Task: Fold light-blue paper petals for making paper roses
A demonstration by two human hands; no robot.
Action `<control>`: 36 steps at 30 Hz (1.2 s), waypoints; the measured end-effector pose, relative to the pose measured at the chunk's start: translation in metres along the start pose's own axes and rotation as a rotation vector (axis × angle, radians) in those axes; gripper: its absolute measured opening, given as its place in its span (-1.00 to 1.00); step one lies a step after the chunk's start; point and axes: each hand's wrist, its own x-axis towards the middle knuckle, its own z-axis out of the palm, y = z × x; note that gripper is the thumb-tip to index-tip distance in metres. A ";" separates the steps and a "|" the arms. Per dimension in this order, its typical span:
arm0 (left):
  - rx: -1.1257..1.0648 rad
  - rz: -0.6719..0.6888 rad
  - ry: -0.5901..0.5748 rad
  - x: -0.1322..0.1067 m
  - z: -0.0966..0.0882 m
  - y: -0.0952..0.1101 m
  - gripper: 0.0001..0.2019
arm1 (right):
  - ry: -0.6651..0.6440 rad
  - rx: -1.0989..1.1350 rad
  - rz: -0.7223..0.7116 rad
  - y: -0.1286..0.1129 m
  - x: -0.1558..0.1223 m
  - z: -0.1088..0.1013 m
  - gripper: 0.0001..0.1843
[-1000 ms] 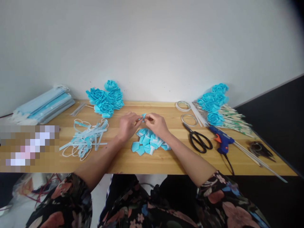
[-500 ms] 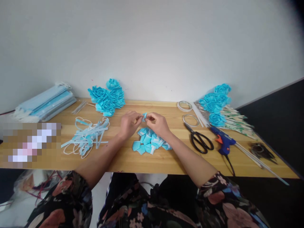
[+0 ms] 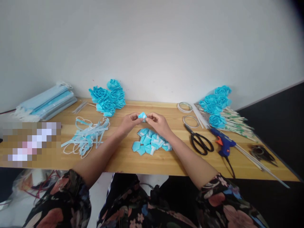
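Note:
Between my two hands is a small folded blue petal with a white patch on its near side. My left hand pinches its left edge between thumb and fingers. On the other edge, my right hand has the same kind of pinch. Just below the hands, a cluster of similar folded blue petals lies on the wooden table, several of them showing white strips. My right wrist passes close above the right side of that cluster.
Left: cut strips with ear loops, stacked face masks and blue fabric roses. Right: black-handled scissors, a blue glue gun, tape rolls, more roses, wrapped sticks and glue sticks.
The petal between my hands has been turned and spread, so more of its blue face and a white patch show. Both hands stay in about the same place.

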 end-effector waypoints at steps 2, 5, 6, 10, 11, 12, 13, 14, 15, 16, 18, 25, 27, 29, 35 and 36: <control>0.065 0.026 -0.032 0.001 -0.001 -0.003 -0.65 | -0.011 0.002 0.005 -0.001 0.001 -0.002 -0.76; 0.111 0.052 -0.038 0.001 0.000 -0.004 -0.66 | -0.001 -0.052 -0.015 -0.001 0.002 -0.004 -0.79; 0.099 0.054 -0.014 0.001 0.000 -0.003 -0.67 | 0.005 -0.067 -0.022 0.000 0.002 -0.004 -0.80; -0.052 0.032 0.069 0.001 0.000 0.001 -0.72 | -0.008 -0.064 -0.027 0.002 0.002 -0.003 -0.79; -0.085 0.023 0.073 0.001 0.000 0.001 -0.72 | -0.019 -0.055 -0.025 0.002 0.002 -0.003 -0.78; -0.108 0.015 0.073 0.001 -0.001 0.001 -0.73 | -0.030 -0.048 -0.023 0.002 0.001 -0.003 -0.78; -0.123 0.011 0.073 0.002 -0.001 0.001 -0.74 | -0.039 -0.044 -0.021 0.001 0.001 -0.003 -0.78; -0.128 0.011 0.070 0.002 -0.001 0.000 -0.74 | -0.050 -0.042 -0.019 0.001 0.001 -0.003 -0.77; -0.122 0.013 0.066 0.002 -0.002 0.000 -0.74 | -0.060 -0.041 -0.017 0.001 0.001 -0.003 -0.77; -0.106 0.016 0.060 0.002 -0.002 0.001 -0.74 | -0.067 -0.043 -0.014 0.001 0.001 -0.003 -0.76; -0.058 0.021 0.046 0.002 -0.001 0.002 -0.74 | -0.072 -0.053 -0.011 0.001 0.001 -0.004 -0.76; 0.244 0.322 0.409 -0.005 0.004 0.005 -0.80 | 0.060 -0.081 -0.007 0.005 0.002 -0.003 -0.78; 0.399 0.423 0.401 -0.008 0.006 0.005 -0.82 | 0.101 -0.077 -0.019 0.005 0.002 -0.002 -0.79; 0.502 0.492 0.303 -0.009 0.008 0.004 -0.86 | 0.122 -0.087 -0.041 0.004 0.001 -0.001 -0.81; 0.610 0.519 0.234 -0.009 0.009 0.001 -0.92 | 0.125 -0.157 -0.103 0.002 -0.001 0.001 -0.83; 0.615 0.509 0.238 -0.008 0.009 0.001 -0.92 | 0.122 -0.156 -0.112 0.002 -0.001 0.001 -0.83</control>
